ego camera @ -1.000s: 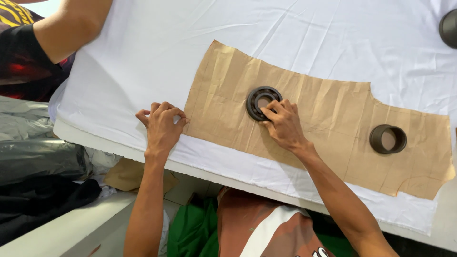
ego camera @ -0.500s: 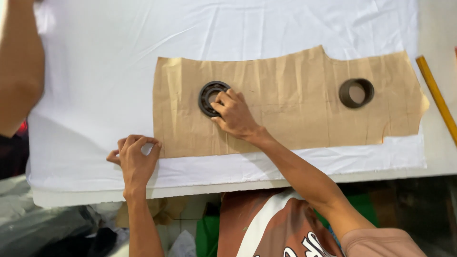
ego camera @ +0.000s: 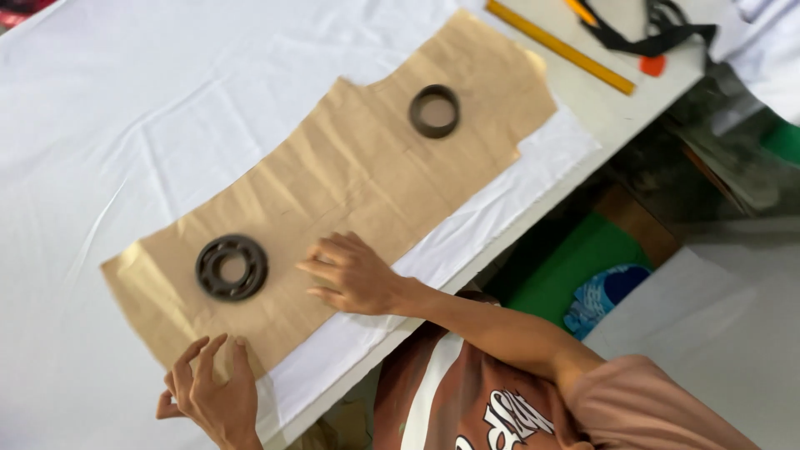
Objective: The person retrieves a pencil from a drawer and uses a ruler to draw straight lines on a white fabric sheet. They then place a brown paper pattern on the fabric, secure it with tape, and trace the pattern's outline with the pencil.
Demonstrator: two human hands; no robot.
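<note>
A person is leaning over a table (ego camera: 642, 104) draped in white fabric (ego camera: 150, 108), where a brown paper pattern piece (ego camera: 358, 175) is lying flat. The right hand (ego camera: 350, 273) is pressing its spread, empty fingers onto the paper just beside a dark bearing ring (ego camera: 232, 267), which is sitting on it as a weight. The left hand (ego camera: 212, 398), open and empty, is touching the pattern's near corner, apparently steadying it. 1 more dark ring (ego camera: 434, 111) is weighing the far end. A yellow ruler (ego camera: 560, 46) is lying beyond.
</note>
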